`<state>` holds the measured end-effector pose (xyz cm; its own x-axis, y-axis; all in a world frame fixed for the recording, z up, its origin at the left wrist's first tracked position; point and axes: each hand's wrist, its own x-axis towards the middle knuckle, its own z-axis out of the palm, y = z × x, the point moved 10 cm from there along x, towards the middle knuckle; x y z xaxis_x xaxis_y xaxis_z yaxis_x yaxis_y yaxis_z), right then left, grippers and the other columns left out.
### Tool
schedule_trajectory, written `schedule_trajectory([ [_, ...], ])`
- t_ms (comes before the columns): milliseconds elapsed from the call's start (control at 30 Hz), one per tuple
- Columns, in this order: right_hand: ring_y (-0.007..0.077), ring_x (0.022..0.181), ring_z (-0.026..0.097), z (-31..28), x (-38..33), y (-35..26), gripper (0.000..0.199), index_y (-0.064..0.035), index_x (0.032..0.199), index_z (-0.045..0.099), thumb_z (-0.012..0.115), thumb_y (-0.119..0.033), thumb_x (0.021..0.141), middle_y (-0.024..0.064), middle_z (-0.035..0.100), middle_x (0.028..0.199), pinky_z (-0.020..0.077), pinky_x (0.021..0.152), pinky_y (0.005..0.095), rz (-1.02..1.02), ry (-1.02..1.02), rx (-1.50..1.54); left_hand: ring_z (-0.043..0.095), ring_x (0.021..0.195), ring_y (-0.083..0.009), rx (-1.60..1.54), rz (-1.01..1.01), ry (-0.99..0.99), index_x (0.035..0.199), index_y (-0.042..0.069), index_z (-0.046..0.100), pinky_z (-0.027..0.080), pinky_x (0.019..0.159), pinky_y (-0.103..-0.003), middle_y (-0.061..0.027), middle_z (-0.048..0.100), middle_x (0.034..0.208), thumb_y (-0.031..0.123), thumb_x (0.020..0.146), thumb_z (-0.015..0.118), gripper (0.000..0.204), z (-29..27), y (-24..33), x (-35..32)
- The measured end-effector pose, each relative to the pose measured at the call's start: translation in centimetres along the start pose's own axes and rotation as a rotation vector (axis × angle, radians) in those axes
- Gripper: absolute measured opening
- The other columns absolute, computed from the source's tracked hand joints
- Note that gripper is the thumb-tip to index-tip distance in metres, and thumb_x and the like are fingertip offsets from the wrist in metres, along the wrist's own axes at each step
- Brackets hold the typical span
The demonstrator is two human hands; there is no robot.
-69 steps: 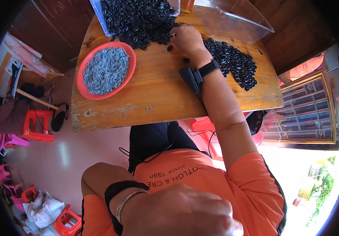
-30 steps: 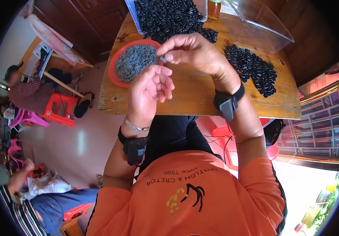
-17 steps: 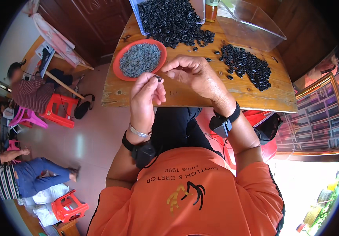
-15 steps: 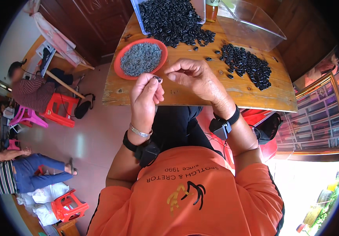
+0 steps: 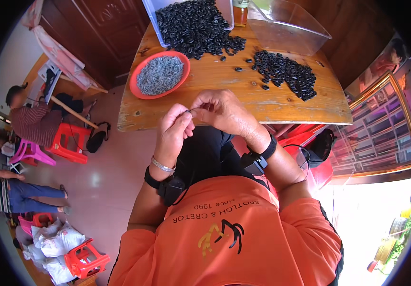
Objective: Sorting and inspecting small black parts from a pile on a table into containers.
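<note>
My left hand [image 5: 173, 131] and my right hand [image 5: 222, 110] meet above the near edge of the wooden table [image 5: 281, 102]. Their fingertips pinch a small black ring [image 5: 188, 111] together. A red bowl [image 5: 160, 74] of small grey pieces stands on the table's left part. Black rings spill from a clear bin [image 5: 192, 21] at the far edge. A second heap of black rings [image 5: 284, 72] lies to the right. Both wrists wear black bands.
An empty clear plastic container [image 5: 289, 26] stands at the far right of the table. Red and pink plastic stools [image 5: 67, 142] stand on the tiled floor to the left, where other people sit. White bags [image 5: 48, 245] lie at the lower left.
My right hand left the ring heap and my left hand rose from my lap; both hands came together near the table's front edge, pinching a ring. The view shifted slightly.
</note>
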<state>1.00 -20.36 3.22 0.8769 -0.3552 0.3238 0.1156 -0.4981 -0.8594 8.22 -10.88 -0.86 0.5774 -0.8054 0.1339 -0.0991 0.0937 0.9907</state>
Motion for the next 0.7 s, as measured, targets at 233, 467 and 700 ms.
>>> schedule_trajectory([
  [233,0.0264,0.072,0.064,-6.1,4.7,2.8,0.013,-0.0052,0.086,0.067,0.061,-0.014,0.079,0.0105,0.067,0.081,0.0501,0.065,0.0324,-0.170,0.165,-0.574,0.048,0.053,-0.0060,-0.032,-0.039,0.025,0.079,0.006,0.053,0.036,0.049,-0.018,-0.0002,0.053,0.063,0.018,0.091,0.047,0.018,-0.7,-1.2,-0.1],
  [467,0.0292,0.083,0.065,-6.6,12.7,8.6,0.018,-0.0087,0.083,0.069,0.052,-0.009,0.078,0.0113,0.067,0.086,0.0525,0.073,0.0386,-0.136,-0.065,-1.249,0.048,0.052,-0.0054,-0.093,-0.101,0.043,0.078,0.005,0.054,0.036,0.047,-0.018,-0.0004,0.054,0.064,0.018,0.090,0.048,0.018,-1.9,-2.5,-0.2],
  [700,0.0281,0.086,0.065,-2.6,13.8,9.3,0.018,-0.0054,0.084,0.069,0.052,-0.008,0.080,0.0130,0.067,0.088,0.0532,0.072,0.0373,-0.097,-0.300,-1.417,0.049,0.053,-0.0056,-0.119,-0.125,0.036,0.079,0.005,0.055,0.036,0.048,-0.018,-0.0006,0.055,0.064,0.018,0.089,0.049,0.018,-3.2,-4.2,-0.3],
])
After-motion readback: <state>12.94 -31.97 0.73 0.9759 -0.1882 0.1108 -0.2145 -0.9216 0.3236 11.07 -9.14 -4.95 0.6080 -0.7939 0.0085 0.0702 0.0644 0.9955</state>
